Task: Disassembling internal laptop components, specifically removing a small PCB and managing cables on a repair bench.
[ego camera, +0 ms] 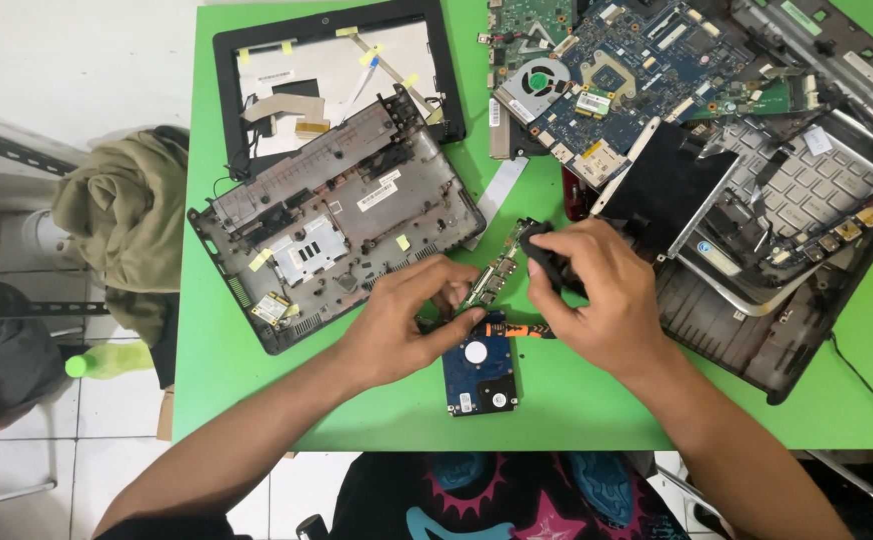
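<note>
While pinched: narrow green circuit board point(497, 270) (components upward).

A small green board point(497, 272) sat between the two hands, above the green table. It was narrow and long, tilted on a diagonal from lower left to upper right, with metal connectors along its face. Its lower end was pinched between fingertips; its upper end met a black part point(544, 262), rounded and dark, which was gripped from the other side. Just below the board lay a screwdriver point(519, 329) with an orange and black handle, roughly level, partly hidden under a palm. Under that lay a hard drive point(480, 376), flat on the table, its blue circuit side up, with a round white label.
</note>
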